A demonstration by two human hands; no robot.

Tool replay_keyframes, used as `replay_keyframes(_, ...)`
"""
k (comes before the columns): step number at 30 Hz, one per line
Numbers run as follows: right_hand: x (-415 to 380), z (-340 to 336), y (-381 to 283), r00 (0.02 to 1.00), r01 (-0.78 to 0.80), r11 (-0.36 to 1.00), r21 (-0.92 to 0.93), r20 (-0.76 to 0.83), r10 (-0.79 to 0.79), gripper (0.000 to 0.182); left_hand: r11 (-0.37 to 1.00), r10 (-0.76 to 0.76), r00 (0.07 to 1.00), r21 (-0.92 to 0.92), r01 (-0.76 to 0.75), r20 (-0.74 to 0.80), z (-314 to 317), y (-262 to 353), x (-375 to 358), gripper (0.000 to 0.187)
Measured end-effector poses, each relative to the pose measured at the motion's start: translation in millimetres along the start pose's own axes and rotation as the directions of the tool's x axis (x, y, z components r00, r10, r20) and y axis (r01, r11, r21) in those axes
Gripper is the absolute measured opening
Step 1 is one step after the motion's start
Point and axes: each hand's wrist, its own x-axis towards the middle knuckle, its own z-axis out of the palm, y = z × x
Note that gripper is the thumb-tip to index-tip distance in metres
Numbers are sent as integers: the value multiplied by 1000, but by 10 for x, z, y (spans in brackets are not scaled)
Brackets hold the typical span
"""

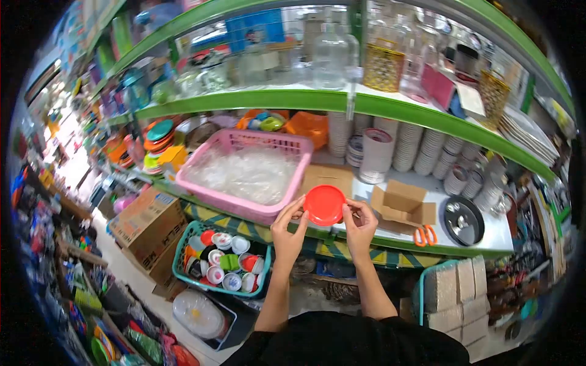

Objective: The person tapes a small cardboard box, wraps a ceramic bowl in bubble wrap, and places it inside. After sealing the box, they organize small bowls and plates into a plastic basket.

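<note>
A round red plastic lid or shallow dish (325,205) is held up in front of me, its flat face toward the camera. My left hand (289,224) grips its left edge between thumb and fingers. On the opposite edge, my right hand (360,223) pinches it the same way. Behind it on the shelf lies a flat piece of brown cardboard (328,177). Just right of my right hand stands an open small cardboard box (401,207). To the left is a pink plastic basket (244,212) holding clear plastic bags (247,174).
Orange-handled scissors (425,235) and a black round tray (463,219) lie on the right of the shelf. Stacked cups (408,146) line its back. Below, a teal basket (266,268) holds jars and lids. Cartons (149,226) stand lower left; glassware fills the upper shelf (244,100).
</note>
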Motion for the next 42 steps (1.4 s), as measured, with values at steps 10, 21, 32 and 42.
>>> replay_keyframes(10, 181, -922, -111, 972, 36, 959, -280, -212, -98, 11, 990, -10, 979, -133, 38, 204, 1059, -30, -73, 31)
replay_keyframes(21, 679, -1647, -36, 946, -33, 696, -717, -248, -210, 11, 988, 117, 913, -136, -69, 390, 1873, -97, 236, 20)
replay_keyframes(32, 799, -1969, 290, 992, -114, 193, -975, -102, 71, 8, 956, -15, 782, 237, -171, 623, 2091, -344, 236, 13)
replay_keyframes(42, 785, -1924, 387, 963, -44, -15, -999, -46, 264, 22, 862, 16, 664, 326, -387, 747, 2238, -586, 213, 10)
